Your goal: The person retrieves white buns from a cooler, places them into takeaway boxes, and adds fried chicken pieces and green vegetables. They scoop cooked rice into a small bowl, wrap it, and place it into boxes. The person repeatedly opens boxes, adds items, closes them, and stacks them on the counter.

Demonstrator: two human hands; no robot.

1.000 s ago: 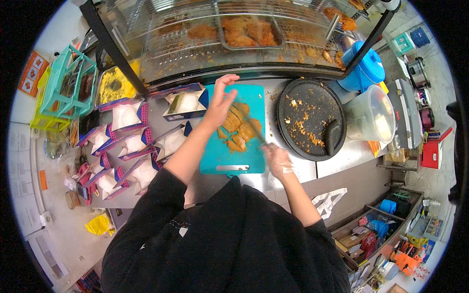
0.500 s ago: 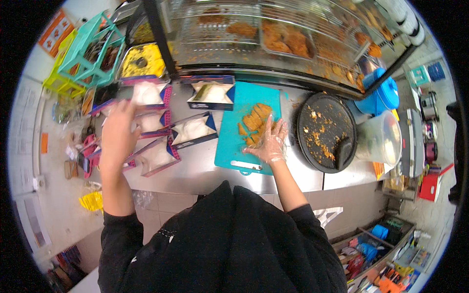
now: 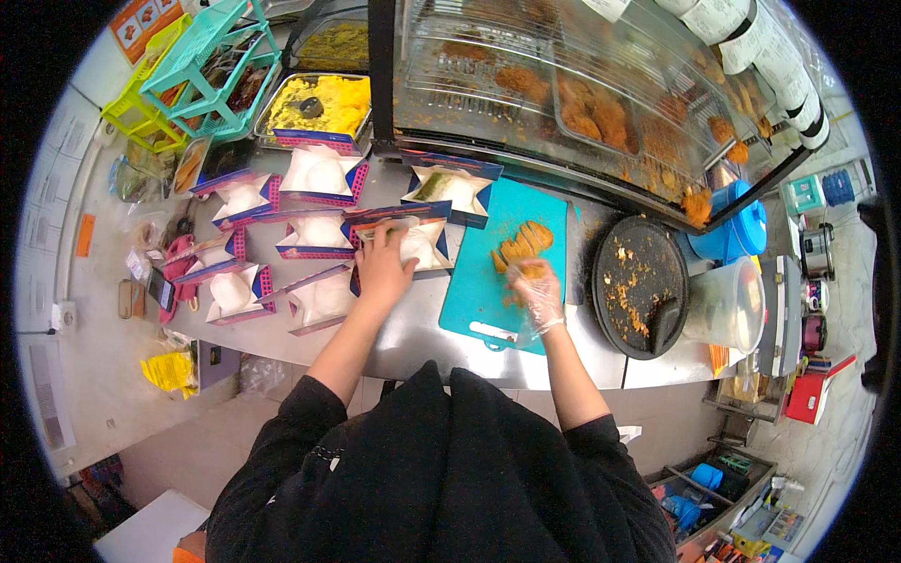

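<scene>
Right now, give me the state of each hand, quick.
Left hand: on an open box; whether gripping, can't tell.
Right hand: gloved, fingers curled at the cut fried pieces; grip can't be told.

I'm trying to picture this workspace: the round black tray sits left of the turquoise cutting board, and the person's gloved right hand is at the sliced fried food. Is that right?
Not quite: the round black tray sits right of the turquoise cutting board, as the head view shows. The gloved right hand is indeed at the sliced fried food.
</scene>
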